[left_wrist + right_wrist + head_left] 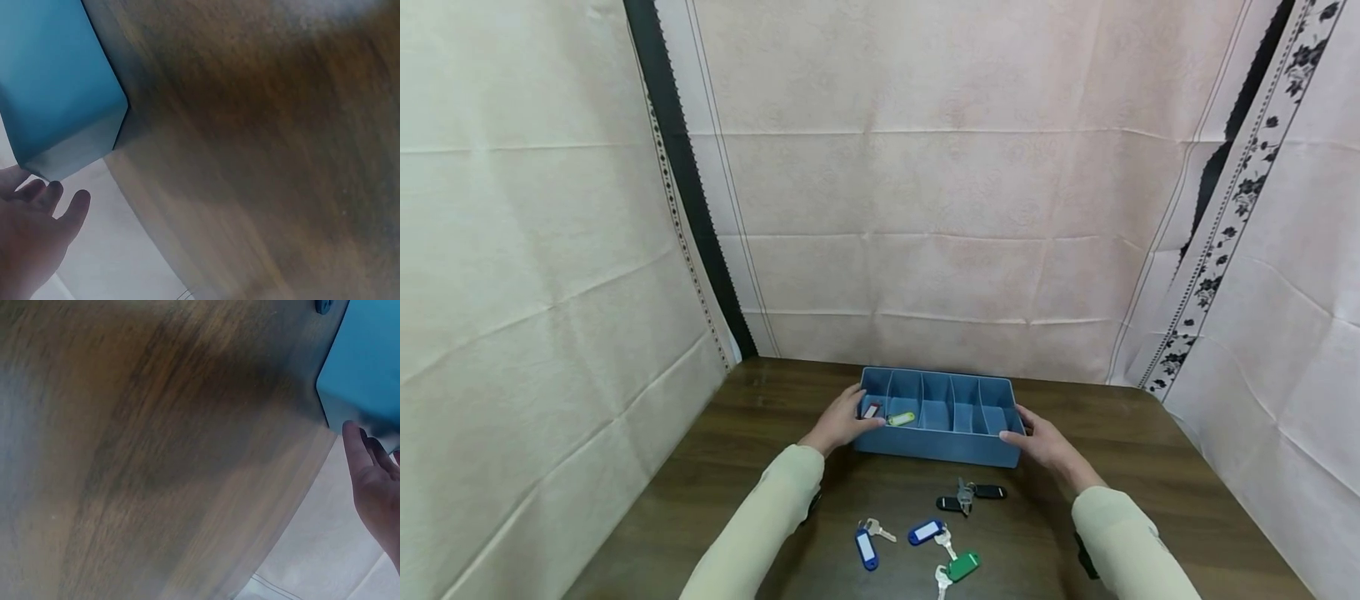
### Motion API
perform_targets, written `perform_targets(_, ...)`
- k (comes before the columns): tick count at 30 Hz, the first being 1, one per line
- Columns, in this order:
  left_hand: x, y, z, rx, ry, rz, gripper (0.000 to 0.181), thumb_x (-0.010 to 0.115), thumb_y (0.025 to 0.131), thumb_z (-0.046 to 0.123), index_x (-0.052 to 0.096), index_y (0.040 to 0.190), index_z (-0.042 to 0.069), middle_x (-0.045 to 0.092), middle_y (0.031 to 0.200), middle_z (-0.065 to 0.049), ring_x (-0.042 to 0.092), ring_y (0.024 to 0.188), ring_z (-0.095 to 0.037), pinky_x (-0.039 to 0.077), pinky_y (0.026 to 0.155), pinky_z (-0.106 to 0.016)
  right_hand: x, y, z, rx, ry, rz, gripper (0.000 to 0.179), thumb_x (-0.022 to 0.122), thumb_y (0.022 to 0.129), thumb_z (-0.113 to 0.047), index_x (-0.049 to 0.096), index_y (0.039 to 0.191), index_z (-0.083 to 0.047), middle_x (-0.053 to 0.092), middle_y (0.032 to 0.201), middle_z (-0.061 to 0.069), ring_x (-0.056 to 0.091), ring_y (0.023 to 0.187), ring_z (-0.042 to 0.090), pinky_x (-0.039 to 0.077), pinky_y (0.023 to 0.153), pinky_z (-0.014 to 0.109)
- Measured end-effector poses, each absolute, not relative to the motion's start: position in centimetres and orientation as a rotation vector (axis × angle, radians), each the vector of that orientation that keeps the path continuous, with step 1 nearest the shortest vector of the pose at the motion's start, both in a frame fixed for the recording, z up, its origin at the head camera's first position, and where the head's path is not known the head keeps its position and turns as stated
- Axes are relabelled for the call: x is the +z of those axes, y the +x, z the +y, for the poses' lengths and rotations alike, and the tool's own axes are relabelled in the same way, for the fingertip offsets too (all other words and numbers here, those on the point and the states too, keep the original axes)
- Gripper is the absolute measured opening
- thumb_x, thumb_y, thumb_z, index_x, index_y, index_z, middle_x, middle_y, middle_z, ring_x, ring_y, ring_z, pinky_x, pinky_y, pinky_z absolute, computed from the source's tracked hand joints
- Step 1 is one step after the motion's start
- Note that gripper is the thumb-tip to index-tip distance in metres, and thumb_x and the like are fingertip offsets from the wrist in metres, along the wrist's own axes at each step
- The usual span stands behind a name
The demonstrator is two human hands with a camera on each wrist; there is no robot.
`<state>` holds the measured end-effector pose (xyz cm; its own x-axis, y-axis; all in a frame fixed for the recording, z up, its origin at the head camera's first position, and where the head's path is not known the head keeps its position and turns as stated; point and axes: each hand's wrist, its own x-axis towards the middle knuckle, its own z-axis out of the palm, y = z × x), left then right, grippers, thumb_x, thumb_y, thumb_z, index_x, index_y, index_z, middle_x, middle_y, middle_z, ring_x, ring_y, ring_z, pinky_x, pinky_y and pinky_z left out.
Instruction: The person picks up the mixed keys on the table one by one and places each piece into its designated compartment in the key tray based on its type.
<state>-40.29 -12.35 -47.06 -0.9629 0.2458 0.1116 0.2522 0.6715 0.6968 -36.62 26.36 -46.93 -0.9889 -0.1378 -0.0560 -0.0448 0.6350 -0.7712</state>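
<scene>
Left hand (842, 422) and right hand (1047, 444) grip the box (936, 447) ends. Keep it level, forces even, clear of the keys (965, 497).

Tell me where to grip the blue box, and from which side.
Grip the blue box by both short ends, left hand from the left, right hand from the right: it is long and open-topped, with tags inside toward the left, so that should keep it level.

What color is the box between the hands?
The box is blue, clearest in the head view.
</scene>
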Motion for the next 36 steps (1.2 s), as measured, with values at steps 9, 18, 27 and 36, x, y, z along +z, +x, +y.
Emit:
perform_targets(9, -46.8, -40.4, -12.2, -1.193, -0.416, -2.901, 0.086, 0.072, 0.091, 0.041, 0.031, 0.152, -0.003, 0.024, 0.16, -0.018, 0.027, 0.144, -0.036, 0.027, 0.114, -0.053, -46.9, -35.9, 27.1, -1.307, -0.178, 2.829, 0.082, 0.06, 0.098, -0.044, 0.024, 0.154, 0.003, 0.035, 0.151, 0.031, 0.038, 0.135, 0.048, 0.039, 0.104, 0.058)
perform_targets(18, -46.9, -40.5, -12.4, -1.368, -0.396, -2.837, 0.083, 0.075, 0.09, 0.034, 0.031, 0.153, 0.001, 0.035, 0.153, -0.019, 0.041, 0.134, -0.036, 0.033, 0.111, -0.054, -46.1, -34.0, 26.9, -1.398, -0.266, 2.892, 0.073, 0.06, 0.099, -0.04, 0.031, 0.153, -0.001, 0.041, 0.148, 0.028, 0.045, 0.131, 0.044, 0.042, 0.103, 0.054)
perform_targets(27, -47.3, -40.8, -12.4, -1.469, -0.305, -2.853, 0.093, 0.074, 0.089, 0.043, 0.023, 0.157, 0.006, 0.037, 0.153, -0.02, 0.04, 0.136, -0.037, 0.032, 0.111, -0.055, -46.8, -31.5, 25.4, -1.422, -0.355, 3.018, 0.058, 0.066, 0.097, -0.032, 0.047, 0.144, -0.003, 0.05, 0.138, 0.022, 0.052, 0.124, 0.04, 0.045, 0.1, 0.054)
perform_targets(36, -47.6, -40.5, -12.3, -1.512, -0.231, -2.869, 0.095, 0.073, 0.089, 0.045, 0.02, 0.158, 0.008, 0.036, 0.154, -0.021, 0.041, 0.134, -0.037, 0.033, 0.11, -0.056, -48.6, -28.3, 22.8, -1.408, -0.626, 2.834, 0.039, 0.07, 0.095, -0.021, 0.062, 0.13, -0.006, 0.061, 0.127, 0.013, 0.059, 0.115, 0.034, 0.049, 0.095, 0.049)
